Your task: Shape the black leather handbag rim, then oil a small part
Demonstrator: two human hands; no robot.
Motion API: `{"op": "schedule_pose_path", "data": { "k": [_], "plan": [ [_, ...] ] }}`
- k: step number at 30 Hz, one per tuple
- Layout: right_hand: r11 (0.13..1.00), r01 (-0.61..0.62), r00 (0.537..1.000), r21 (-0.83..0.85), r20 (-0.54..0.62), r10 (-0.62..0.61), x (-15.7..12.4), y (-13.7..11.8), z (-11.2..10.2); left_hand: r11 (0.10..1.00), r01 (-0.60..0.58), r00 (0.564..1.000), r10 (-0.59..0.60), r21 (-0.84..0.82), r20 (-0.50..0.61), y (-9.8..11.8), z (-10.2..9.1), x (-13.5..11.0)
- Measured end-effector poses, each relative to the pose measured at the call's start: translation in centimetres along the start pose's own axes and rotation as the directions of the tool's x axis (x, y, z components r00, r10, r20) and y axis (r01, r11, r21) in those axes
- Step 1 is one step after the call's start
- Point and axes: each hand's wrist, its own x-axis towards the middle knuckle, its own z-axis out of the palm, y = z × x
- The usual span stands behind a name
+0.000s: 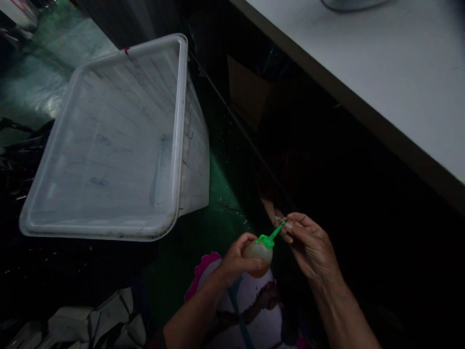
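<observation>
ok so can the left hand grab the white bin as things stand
Probably not: the left hand is wrapped around the green-capped bottle, though nothing visible blocks the way to the white bin.

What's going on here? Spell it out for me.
A person's left hand grips a small squeeze bottle. Its green spout points at the fingertips of the right hand; whatever they may hold is too dim to make out. A pale plastic bin stands to the left.

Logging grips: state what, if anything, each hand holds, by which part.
The left hand grips the squeeze bottle by its rounded body. The right hand is at the green nozzle; its hold cannot be told.
</observation>
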Motion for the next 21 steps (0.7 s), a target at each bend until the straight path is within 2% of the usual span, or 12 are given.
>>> {"op": "schedule_pose_path", "data": {
  "k": [6, 14, 17, 21],
  "plan": [
    [0.998, 0.001, 0.999, -0.065, 0.047, 0.002, -0.6, -0.5, -1.1, 0.978, 0.156, 0.985, -0.144, -0.139, 0.095, 0.3, 0.4, -0.6],
    [0.993, -0.097, 0.988, -0.06, 0.111, 0.103, -0.5, -0.5, -2.6, 0.935, 0.327, 0.935, -0.299, -0.136, 0.191, 0.7, -0.5, -0.2],
    [0.994, -0.077, 0.984, -0.075, 0.156, 0.088, -0.3, -0.7, -2.6, 0.923, 0.358, 0.922, -0.325, -0.139, 0.212, 0.6, -0.6, 0.0],
    [0.995, -0.049, 0.976, -0.087, 0.206, 0.066, -0.2, -0.7, -2.8, 0.926, 0.339, 0.935, -0.312, -0.164, 0.168, 0.6, -0.3, 0.2]
  ]
}}
